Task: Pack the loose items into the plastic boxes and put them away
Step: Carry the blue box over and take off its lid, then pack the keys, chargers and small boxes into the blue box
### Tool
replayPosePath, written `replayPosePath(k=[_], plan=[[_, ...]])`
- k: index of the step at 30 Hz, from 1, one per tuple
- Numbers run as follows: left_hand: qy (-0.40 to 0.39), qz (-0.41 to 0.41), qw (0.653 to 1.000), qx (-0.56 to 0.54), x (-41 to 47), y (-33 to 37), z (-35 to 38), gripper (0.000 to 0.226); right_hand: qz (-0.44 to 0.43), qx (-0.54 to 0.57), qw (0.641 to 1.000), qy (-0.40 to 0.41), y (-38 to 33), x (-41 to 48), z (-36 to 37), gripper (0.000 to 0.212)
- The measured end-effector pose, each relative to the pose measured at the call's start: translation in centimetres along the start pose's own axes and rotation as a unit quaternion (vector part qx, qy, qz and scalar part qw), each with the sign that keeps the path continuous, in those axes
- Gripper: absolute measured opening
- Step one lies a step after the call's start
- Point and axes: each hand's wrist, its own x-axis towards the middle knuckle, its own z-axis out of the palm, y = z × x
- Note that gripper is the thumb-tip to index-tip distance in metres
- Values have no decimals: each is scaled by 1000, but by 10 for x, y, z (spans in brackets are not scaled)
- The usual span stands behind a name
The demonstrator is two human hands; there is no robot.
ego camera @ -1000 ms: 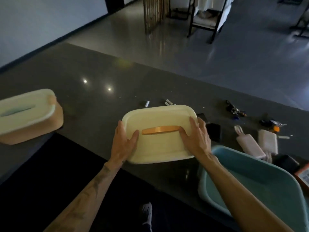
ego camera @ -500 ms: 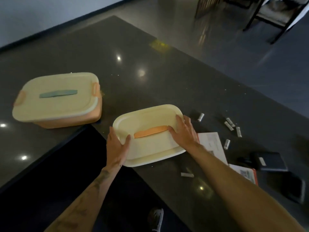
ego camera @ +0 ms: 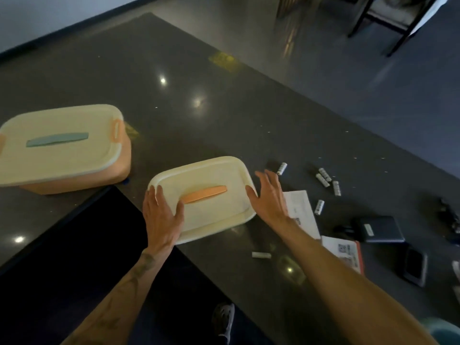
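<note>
A cream lid (ego camera: 216,217) with an orange handle (ego camera: 204,194) lies flat on the dark table (ego camera: 224,108) near its front edge. My left hand (ego camera: 160,215) rests flat on the lid's left part, fingers spread and thumb beside the handle. Just off the lid's right edge, my right hand (ego camera: 270,197) hovers open and holds nothing. An orange box (ego camera: 122,168) closed with a cream lid (ego camera: 62,150) stands at the left. Several loose batteries (ego camera: 323,178) lie to the right, and one battery (ego camera: 260,255) is near the front edge.
Right of my right hand lie a white paper (ego camera: 301,210), a booklet with an orange edge (ego camera: 346,252), a dark wallet (ego camera: 378,229) and a dark phone-like object (ego camera: 414,267). A teal tub's rim (ego camera: 445,329) shows at the bottom right. A chair (ego camera: 398,11) stands beyond the table.
Both hands carried the lid to the left and set it on the table. My right hand has come off its right edge; my left hand has flattened on top.
</note>
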Motion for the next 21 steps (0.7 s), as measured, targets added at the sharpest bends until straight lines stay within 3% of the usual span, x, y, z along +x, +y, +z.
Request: replayPosePath(k=[5, 12, 15, 19, 21], plan=[[-13, 83, 994, -72, -65, 92, 24, 57, 44, 24, 996, 77, 61, -73, -73, 48], [-131, 160, 971, -118, -185, 208, 74, 40, 147, 37, 983, 100, 158, -165, -146, 49], [-171, 150, 971, -75, -232, 238, 103, 56, 143, 44, 983, 108, 183, -190, -164, 47], [-169, 130, 977, 27, -277, 275, 140, 95, 127, 56, 983, 123, 198, -206, -180, 43], [-158, 120, 978, 68, -289, 286, 149, 100, 115, 57, 983, 130, 201, -209, -186, 44]])
